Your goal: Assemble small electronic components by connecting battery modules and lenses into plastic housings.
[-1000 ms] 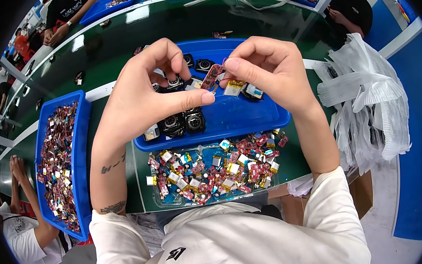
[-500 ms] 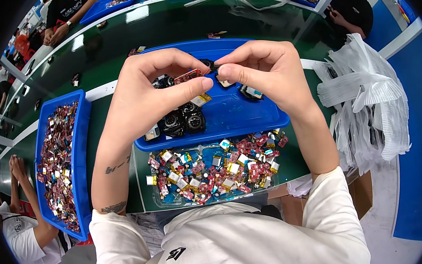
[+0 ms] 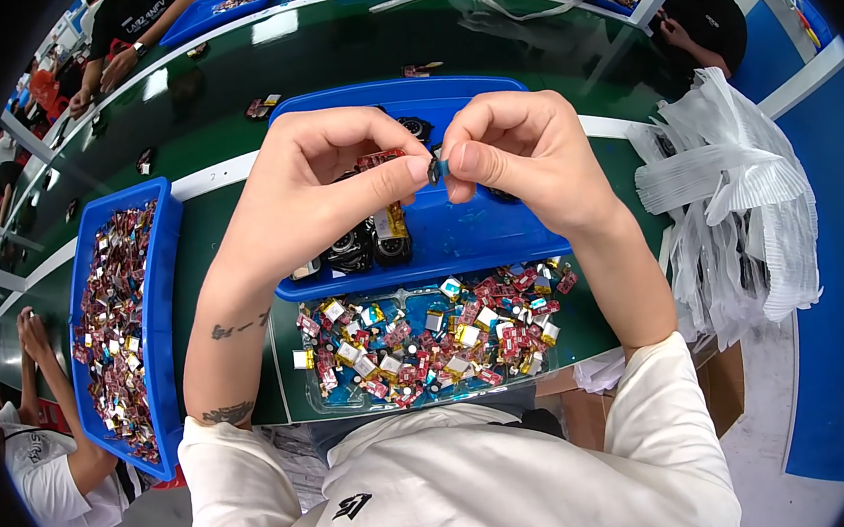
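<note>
My left hand (image 3: 349, 174) is closed, thumb against fingertips, with a small red circuit board (image 3: 379, 159) held in its fingers. My right hand (image 3: 513, 155) is closed too, pinching a small dark piece with a blue edge (image 3: 437, 168) that both sets of fingertips meet at; its exact kind is hard to make out. Both hands are above a blue tray (image 3: 500, 242). Inside it, partly behind my left hand, lie several black housings with round lens-like rings (image 3: 393, 248) and a gold-and-silver battery pouch (image 3: 391, 222).
Nearest me, a clear plastic tray (image 3: 329, 402) holds many red boards with small batteries. A long blue bin (image 3: 168, 256) of similar parts stands left. White plastic sheets (image 3: 737, 196) are piled right. Beyond runs a green conveyor (image 3: 324, 56) with scattered parts; other people sit around it.
My hands have drawn together around the small dark piece, the right fingers now pointing lower. The blue tray has shifted slightly. Parts on the green conveyor have moved left.
</note>
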`<state>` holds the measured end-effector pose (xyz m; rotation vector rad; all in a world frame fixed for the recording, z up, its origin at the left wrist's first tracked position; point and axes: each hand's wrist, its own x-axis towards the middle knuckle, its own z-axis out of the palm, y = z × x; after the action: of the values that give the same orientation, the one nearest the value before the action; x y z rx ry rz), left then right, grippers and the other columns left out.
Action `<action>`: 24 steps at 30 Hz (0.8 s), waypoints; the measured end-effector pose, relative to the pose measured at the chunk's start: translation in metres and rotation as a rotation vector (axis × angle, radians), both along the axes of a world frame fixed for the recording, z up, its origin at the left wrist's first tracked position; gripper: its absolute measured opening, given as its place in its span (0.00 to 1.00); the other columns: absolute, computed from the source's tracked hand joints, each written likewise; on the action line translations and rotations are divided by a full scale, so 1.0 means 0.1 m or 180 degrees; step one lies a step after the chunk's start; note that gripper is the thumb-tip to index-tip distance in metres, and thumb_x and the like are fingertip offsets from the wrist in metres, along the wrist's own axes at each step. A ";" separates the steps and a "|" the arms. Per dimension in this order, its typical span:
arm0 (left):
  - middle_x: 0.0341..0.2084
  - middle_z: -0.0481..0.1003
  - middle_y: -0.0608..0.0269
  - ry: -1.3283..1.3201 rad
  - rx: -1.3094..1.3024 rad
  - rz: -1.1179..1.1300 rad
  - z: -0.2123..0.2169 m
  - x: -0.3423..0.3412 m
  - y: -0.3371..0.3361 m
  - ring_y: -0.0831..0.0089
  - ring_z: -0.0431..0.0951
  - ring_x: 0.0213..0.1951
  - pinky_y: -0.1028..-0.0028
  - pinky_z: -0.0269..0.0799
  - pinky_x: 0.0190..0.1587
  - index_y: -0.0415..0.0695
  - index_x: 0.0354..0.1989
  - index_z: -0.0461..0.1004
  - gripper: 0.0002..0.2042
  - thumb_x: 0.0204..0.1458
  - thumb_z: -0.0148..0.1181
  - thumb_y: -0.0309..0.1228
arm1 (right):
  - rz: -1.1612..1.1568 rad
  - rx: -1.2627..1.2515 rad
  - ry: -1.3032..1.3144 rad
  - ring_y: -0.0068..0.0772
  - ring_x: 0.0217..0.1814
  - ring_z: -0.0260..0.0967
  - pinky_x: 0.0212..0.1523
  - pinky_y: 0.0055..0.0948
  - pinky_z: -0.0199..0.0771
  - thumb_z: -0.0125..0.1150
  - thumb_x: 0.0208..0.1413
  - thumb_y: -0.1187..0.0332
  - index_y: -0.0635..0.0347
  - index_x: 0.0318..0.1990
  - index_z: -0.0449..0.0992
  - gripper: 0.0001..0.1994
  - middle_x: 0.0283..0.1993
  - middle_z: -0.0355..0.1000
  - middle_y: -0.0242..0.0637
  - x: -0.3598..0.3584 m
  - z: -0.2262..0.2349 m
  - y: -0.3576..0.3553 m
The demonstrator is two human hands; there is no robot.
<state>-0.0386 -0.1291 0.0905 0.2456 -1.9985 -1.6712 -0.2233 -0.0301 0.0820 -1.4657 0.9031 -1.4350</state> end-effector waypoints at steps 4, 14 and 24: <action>0.25 0.76 0.67 0.0194 0.0056 0.0032 0.04 0.07 0.01 0.84 0.73 0.28 0.83 0.69 0.31 0.36 0.31 0.77 0.05 0.50 0.63 0.26 | -0.0584 -0.0050 0.0008 0.18 0.24 0.71 0.28 0.20 0.73 0.65 0.52 0.66 0.64 0.23 0.76 0.11 0.19 0.71 0.33 -0.05 -0.07 -0.13; 0.22 0.76 0.65 -0.0122 -0.0238 0.0441 0.09 0.07 -0.05 0.84 0.73 0.27 0.84 0.68 0.30 0.35 0.30 0.79 0.06 0.48 0.64 0.26 | -0.1055 -0.0514 0.4027 0.42 0.43 0.70 0.40 0.40 0.73 0.60 0.47 0.66 0.57 0.43 0.76 0.14 0.38 0.70 0.40 0.14 -0.47 -0.16; 0.21 0.74 0.68 -0.0237 -0.0289 0.0624 0.11 0.08 -0.04 0.85 0.71 0.23 0.84 0.66 0.27 0.37 0.26 0.76 0.05 0.47 0.64 0.26 | 0.0026 0.0556 0.2039 0.29 0.28 0.65 0.32 0.27 0.68 0.68 0.39 0.68 0.60 0.24 0.70 0.11 0.23 0.66 0.32 0.11 -0.53 -0.25</action>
<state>-0.0305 -0.1331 0.1013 0.4614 -2.0267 -1.4654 -0.2124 -0.0553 0.0292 -1.8183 1.3647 -0.8471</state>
